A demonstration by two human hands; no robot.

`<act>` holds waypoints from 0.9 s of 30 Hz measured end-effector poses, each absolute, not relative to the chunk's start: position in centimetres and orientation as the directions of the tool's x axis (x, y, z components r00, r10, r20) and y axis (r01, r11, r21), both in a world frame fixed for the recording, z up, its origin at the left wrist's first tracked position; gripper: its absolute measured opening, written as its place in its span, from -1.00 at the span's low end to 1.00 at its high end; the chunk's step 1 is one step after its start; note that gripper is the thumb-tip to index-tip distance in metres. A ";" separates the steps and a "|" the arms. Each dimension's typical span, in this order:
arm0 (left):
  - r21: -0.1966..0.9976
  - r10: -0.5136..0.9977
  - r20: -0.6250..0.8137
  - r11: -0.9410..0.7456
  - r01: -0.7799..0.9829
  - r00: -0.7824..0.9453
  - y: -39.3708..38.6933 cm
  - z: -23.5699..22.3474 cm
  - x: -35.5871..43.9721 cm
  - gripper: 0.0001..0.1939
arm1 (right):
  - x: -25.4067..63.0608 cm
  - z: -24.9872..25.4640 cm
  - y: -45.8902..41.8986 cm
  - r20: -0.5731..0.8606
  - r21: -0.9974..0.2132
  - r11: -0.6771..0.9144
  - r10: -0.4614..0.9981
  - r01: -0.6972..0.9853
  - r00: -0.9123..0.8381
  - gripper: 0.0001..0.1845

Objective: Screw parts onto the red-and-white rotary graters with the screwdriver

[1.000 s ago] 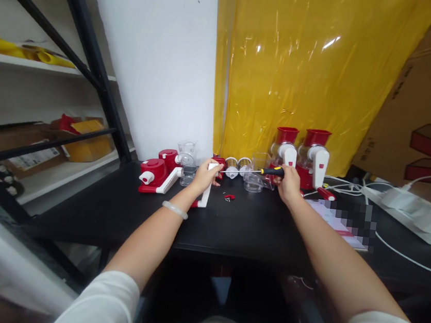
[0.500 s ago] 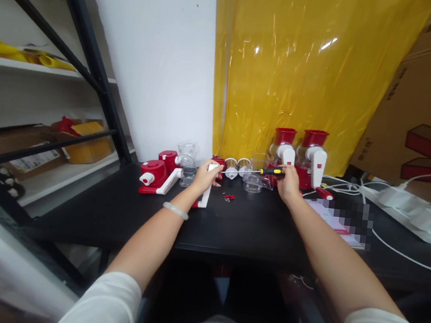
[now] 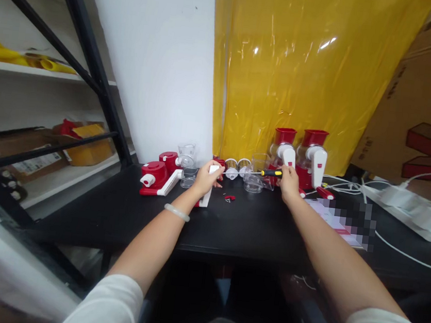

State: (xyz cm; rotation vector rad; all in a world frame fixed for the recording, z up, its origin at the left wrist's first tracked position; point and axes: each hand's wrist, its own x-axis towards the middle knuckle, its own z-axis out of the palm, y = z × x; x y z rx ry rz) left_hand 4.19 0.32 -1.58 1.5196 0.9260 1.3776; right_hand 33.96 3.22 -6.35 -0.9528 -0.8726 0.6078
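Note:
My left hand [image 3: 204, 182] is closed around a white crank handle [image 3: 205, 200] with a bit of red at its lower end. In my right hand [image 3: 289, 185] is a yellow-and-black screwdriver [image 3: 272, 173], held level by its handle. Its thin shaft points left, and the tip reaches the white piece at my left fingers; the exact contact is too small to make out. Below and between the hands lie a small red part [image 3: 230, 198] and a few tiny screws. Behind them stand two grater drums [image 3: 231, 169] and a clear plastic housing [image 3: 254, 184].
Two red-and-white rotary graters [image 3: 283, 153] stand at the back right. Red grater bases [image 3: 154, 174] sit on the left of the black table [image 3: 230, 236]. A paper sheet [image 3: 329, 216], white cables and a power strip [image 3: 407, 214] lie right. Shelving [image 3: 85, 38] rises left.
Almost nothing differs. The view has shifted slightly, and both hands keep their grip on the crank handle and the screwdriver.

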 end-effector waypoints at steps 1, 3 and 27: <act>0.932 0.924 0.363 -0.362 -0.032 0.118 0.5 -1.7 4.2 -0.49 | 33.8 -6.2 3.2 0.328 -0.889 0.447 0.770 -0.096 0.548 -0.61; 0.924 0.916 0.383 -0.381 -0.042 0.122 0.7 -1.9 4.2 -0.45 | 33.4 -5.9 3.2 0.271 -0.878 0.438 0.785 -0.191 0.557 -0.72; 0.926 0.917 0.377 -0.374 -0.048 0.131 0.7 -1.9 3.9 -0.48 | 33.5 -6.6 4.1 0.308 -0.838 0.490 0.789 -0.240 0.532 -0.55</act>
